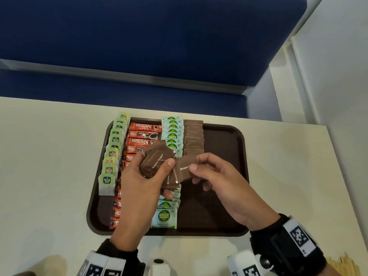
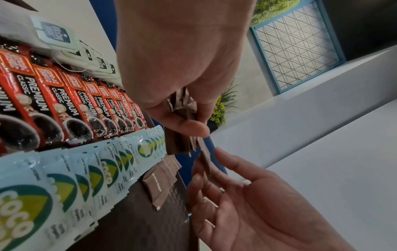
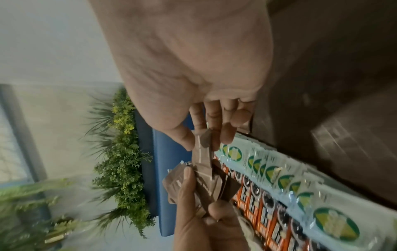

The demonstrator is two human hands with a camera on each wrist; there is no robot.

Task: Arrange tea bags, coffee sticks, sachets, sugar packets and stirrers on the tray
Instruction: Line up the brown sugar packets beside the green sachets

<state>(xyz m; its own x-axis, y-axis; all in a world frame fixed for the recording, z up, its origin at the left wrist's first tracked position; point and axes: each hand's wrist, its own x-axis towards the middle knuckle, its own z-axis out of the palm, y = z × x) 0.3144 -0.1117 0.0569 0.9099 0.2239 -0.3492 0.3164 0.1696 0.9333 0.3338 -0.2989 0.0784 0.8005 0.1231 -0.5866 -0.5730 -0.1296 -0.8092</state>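
Observation:
A dark brown tray (image 1: 225, 156) lies on the cream table. It holds columns of tea bags (image 1: 113, 152), coffee sticks (image 1: 143, 134), Coco sugar sachets (image 1: 172, 134) and brown sugar packets (image 1: 194, 136). Above the tray's middle, my left hand (image 1: 143, 180) grips a stack of brown sugar packets (image 1: 154, 162), thumb on top. My right hand (image 1: 196, 163) pinches one brown sugar packet (image 1: 184, 169) at the stack's right edge. The right wrist view shows this pinched packet (image 3: 203, 156) between thumb and fingers. The left wrist view shows the stack (image 2: 178, 142) edge-on.
The tray's right third is bare dark surface. Wooden stirrers (image 1: 342, 265) lie on the table at the lower right corner. A blue bench (image 1: 139, 46) runs behind the table. A white wall (image 1: 338, 76) stands along the right side. A white object (image 1: 159, 263) sits near the front edge.

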